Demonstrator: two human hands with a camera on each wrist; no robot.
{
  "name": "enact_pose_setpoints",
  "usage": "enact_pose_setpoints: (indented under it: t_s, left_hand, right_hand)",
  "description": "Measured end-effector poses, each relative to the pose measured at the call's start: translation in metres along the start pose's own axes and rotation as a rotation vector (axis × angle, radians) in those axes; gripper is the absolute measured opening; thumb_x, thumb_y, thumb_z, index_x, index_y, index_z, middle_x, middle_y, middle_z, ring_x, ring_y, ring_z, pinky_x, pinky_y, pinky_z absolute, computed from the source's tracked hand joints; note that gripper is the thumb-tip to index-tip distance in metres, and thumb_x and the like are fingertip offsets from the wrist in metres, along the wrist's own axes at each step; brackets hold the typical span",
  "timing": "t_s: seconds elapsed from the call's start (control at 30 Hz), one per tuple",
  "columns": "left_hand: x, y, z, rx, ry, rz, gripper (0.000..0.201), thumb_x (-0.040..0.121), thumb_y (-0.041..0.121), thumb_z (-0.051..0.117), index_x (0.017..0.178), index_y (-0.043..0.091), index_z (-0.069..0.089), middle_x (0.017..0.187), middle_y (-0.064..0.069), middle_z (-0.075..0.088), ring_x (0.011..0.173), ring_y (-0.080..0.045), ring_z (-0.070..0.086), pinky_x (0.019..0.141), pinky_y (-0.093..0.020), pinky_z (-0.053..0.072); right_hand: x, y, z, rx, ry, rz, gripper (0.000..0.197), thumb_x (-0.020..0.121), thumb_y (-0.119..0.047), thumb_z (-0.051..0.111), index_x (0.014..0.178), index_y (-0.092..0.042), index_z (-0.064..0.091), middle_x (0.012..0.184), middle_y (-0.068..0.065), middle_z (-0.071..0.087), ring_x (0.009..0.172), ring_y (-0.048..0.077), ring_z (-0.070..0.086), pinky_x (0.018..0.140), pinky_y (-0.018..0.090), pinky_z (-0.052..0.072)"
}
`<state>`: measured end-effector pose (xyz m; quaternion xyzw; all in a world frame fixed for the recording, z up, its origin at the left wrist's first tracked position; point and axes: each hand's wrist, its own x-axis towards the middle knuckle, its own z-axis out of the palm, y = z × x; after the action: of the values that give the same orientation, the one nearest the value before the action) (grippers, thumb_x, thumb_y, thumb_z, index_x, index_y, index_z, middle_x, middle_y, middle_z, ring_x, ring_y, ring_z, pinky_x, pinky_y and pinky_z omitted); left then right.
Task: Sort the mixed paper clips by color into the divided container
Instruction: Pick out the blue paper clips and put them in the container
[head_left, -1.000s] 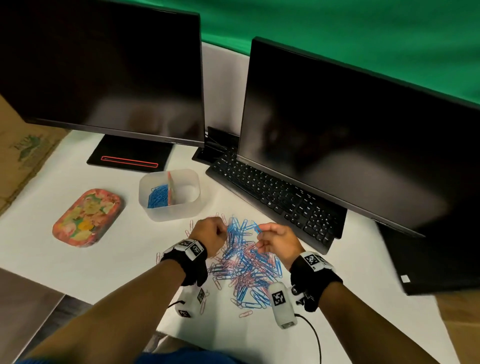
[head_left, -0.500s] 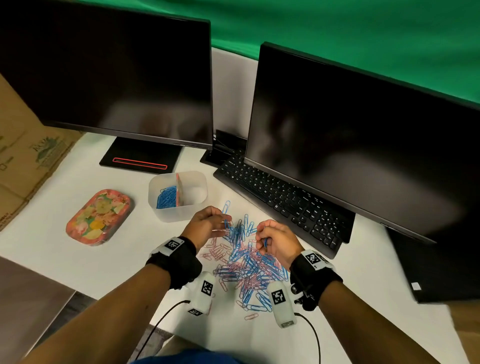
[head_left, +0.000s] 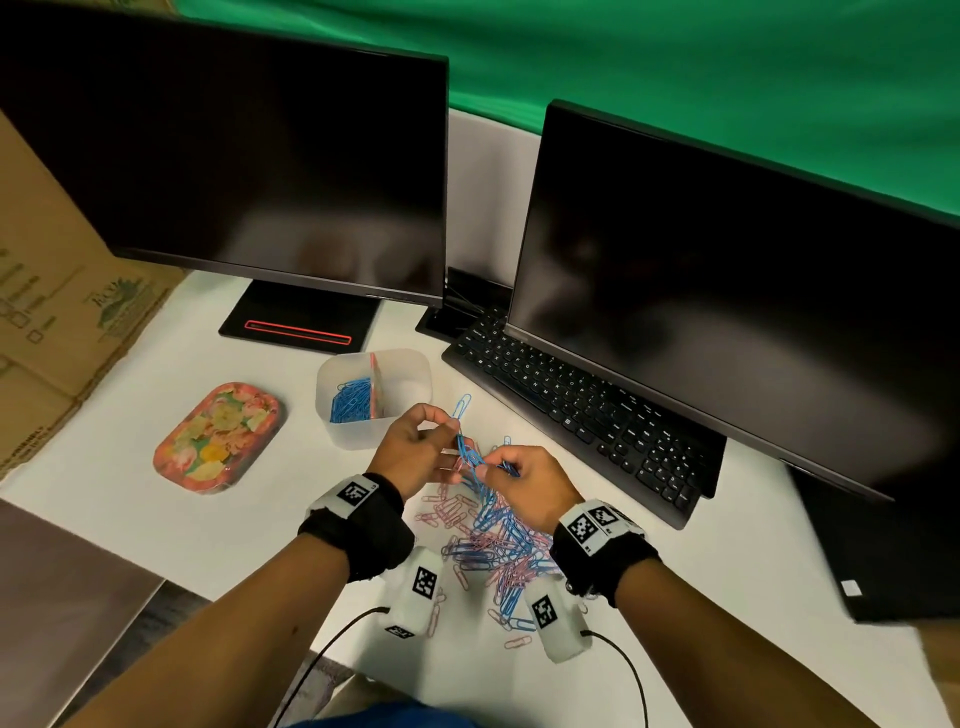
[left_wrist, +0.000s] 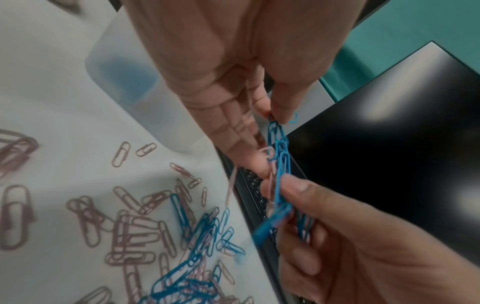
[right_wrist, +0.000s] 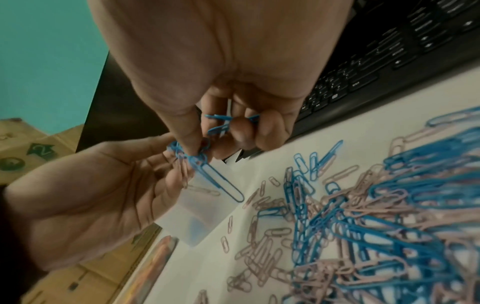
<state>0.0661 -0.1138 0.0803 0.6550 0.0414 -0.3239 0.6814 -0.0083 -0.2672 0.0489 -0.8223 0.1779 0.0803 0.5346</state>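
Observation:
A mixed pile of blue and pink paper clips (head_left: 498, 540) (left_wrist: 182, 236) (right_wrist: 363, 216) lies on the white table. Behind it stands the translucent divided container (head_left: 415, 364) (left_wrist: 124, 67), with blue clips in its left compartment. Above the pile's far edge, my left hand (head_left: 447, 427) (left_wrist: 275, 117) pinches the top of a tangled bunch of blue clips (head_left: 470, 454) (left_wrist: 281, 156) (right_wrist: 221, 181). A pink clip is caught in the bunch. My right hand (head_left: 488, 467) (right_wrist: 192, 152) pinches the bunch's lower end and keeps more blue clips under its curled fingers.
Two dark monitors (head_left: 249, 156) (head_left: 727, 291) stand at the back, with a black keyboard (head_left: 571, 410) right of the container. A floral tin (head_left: 218, 436) lies to the left, beside cardboard boxes (head_left: 57, 312). The left monitor's base (head_left: 298, 322) sits behind the container.
Both hands have risen from the pile and come together. A tangled bunch of blue clips now hangs stretched between them, where before each hand picked at the pile separately.

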Motion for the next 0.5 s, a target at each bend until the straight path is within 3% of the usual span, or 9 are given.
enact_pose_setpoints:
  t_s: [0.1,0.23,0.3,0.4,0.5]
  left_hand:
    - [0.000,-0.001,-0.005,0.033,-0.022,-0.006,0.004,0.095,0.011,0.054,0.097,0.013,0.056,0.081,-0.013,0.065,0.059,-0.023,0.061,0.063,-0.035,0.051]
    - [-0.004,-0.002,-0.011,0.157,-0.102,0.002,0.029,0.087,-0.004,0.056,0.109,0.015,0.059,0.092,-0.015,0.069,0.072,-0.023,0.060,0.060,-0.030,0.048]
    - [-0.006,-0.003,-0.011,0.232,-0.152,0.011,0.036,0.083,-0.010,0.058,0.109,0.016,0.059,0.092,-0.015,0.070,0.068,-0.019,0.059,0.055,-0.026,0.044]
    - [-0.006,-0.004,-0.011,0.295,-0.201,0.012,0.038,0.082,-0.012,0.059,0.110,0.014,0.059,0.092,-0.013,0.072,0.062,-0.015,0.059,0.051,-0.022,0.039]
    - [-0.008,-0.002,-0.011,0.296,-0.230,-0.001,0.038,0.084,-0.012,0.058,0.113,0.011,0.059,0.087,-0.011,0.071,0.059,-0.007,0.059,0.049,-0.014,0.040]
  right_hand:
    - [0.001,0.001,-0.001,0.061,-0.022,0.020,0.015,0.088,-0.028,0.064,0.075,-0.024,0.071,0.070,-0.011,0.068,0.068,0.002,0.056,0.074,0.025,0.047]
    - [-0.004,-0.006,-0.008,0.099,-0.030,0.025,0.016,0.095,-0.018,0.058,0.083,-0.020,0.070,0.047,-0.021,0.057,0.044,-0.008,0.049,0.050,0.006,0.033]
    - [-0.004,-0.007,-0.010,0.112,-0.036,0.023,0.018,0.096,-0.015,0.055,0.085,-0.013,0.070,0.052,-0.016,0.060,0.041,-0.007,0.048,0.046,0.006,0.032]
    - [-0.002,-0.007,-0.011,0.133,-0.047,0.039,0.023,0.096,-0.015,0.053,0.084,-0.004,0.069,0.074,0.003,0.067,0.040,-0.003,0.047,0.044,0.008,0.035]
    - [-0.001,-0.010,-0.013,0.161,-0.043,0.071,0.023,0.096,-0.014,0.052,0.087,-0.001,0.068,0.071,0.005,0.065,0.040,-0.003,0.044,0.046,0.010,0.034]
